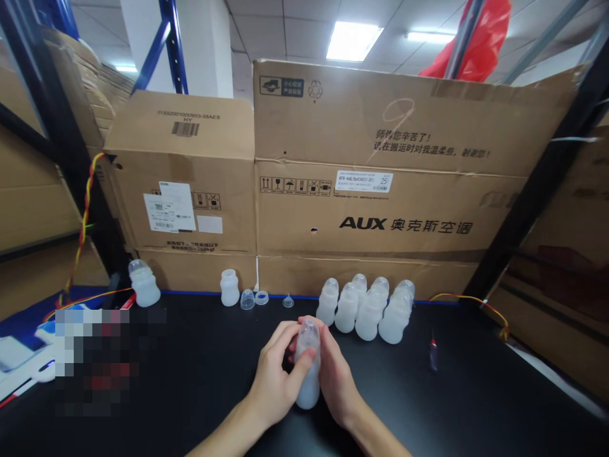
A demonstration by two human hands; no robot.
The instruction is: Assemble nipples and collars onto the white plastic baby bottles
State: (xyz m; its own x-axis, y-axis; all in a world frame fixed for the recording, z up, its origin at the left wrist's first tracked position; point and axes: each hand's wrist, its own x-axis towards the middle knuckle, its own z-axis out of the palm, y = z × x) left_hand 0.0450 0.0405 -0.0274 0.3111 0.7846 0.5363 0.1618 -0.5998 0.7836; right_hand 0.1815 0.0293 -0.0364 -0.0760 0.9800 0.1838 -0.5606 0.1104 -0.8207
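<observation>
I am wrapping the fingers point(304, 363) of my left hand point(276, 374) around a milky bottle point(308, 390) at the lower centre of the frame, the thumb pressing across its front. My right hand point(337, 374) is cupping the bottle's right side, its fingers bending in close around the back. The bottle is pointing its clear top upward; I cannot tell whether its base is touching the black desk point(204, 374). Just beyond, right of centre, a group of capped bottles point(370, 314) is standing close together. Left of centre, an uncapped bottle point(229, 289) is standing near a clear cap point(248, 299), a ring point(261, 297) and a small nipple-shaped piece point(288, 301). Another capped bottle point(145, 285) is standing at the left; a slim tool point(432, 355) is lying at the right. Printed cardboard point(295, 209) is rising behind the desk.
</observation>
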